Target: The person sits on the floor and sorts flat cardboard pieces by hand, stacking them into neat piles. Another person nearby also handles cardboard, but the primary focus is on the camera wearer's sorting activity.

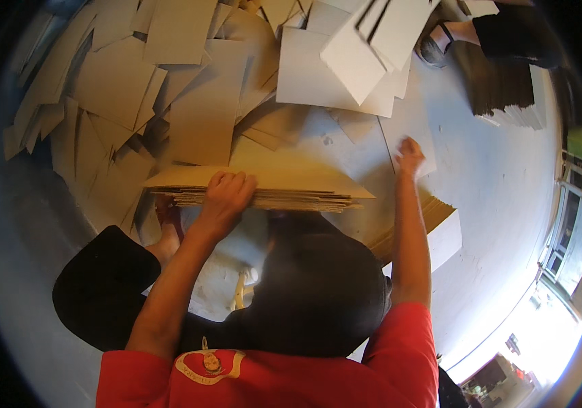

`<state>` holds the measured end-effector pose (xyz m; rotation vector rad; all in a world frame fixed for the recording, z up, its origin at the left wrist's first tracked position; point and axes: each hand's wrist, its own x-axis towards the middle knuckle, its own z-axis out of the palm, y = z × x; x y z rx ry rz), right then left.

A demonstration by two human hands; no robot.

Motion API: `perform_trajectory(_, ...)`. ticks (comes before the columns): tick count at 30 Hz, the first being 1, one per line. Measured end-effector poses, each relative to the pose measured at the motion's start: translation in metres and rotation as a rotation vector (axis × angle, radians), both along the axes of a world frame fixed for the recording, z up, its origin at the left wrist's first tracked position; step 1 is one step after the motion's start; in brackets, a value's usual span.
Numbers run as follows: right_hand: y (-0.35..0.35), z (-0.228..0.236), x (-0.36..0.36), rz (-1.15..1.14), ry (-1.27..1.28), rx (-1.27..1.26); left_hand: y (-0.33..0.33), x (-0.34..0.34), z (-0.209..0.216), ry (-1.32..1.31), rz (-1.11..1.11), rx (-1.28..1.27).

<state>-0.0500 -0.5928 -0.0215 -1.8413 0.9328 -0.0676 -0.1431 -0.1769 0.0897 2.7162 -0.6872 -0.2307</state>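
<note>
A stack of flat brown cardboard sheets (304,189) lies across my lap, its layered edges facing me. My left hand (228,194) is closed over the near edge of this stack, with the fingers on top. Farther to the right, my right hand (410,158) reaches forward, its fingers curled and slightly blurred. It is over the near part of a pale cardboard sheet (410,126); whether the fingers pinch that sheet, I cannot tell.
Loose cardboard sheets (117,81) are heaped ahead and to the left. A second cardboard stack (444,234) stands beside my right knee. At the upper right are another stack (498,88) and another person's sandalled foot (434,49). A yellow object (240,292) is below my legs.
</note>
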Motion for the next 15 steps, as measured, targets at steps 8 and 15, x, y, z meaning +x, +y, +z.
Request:
perform_trajectory(8, -0.145, -0.059, 0.001, 0.227, 0.379, -0.686, -0.002, 0.001, 0.0, -0.053, 0.005, -0.018)
perform_trajectory(15, -0.162, -0.06, 0.047, 0.261, 0.596, -0.671, -0.007, 0.0, 0.004, -0.01, 0.006, -0.022)
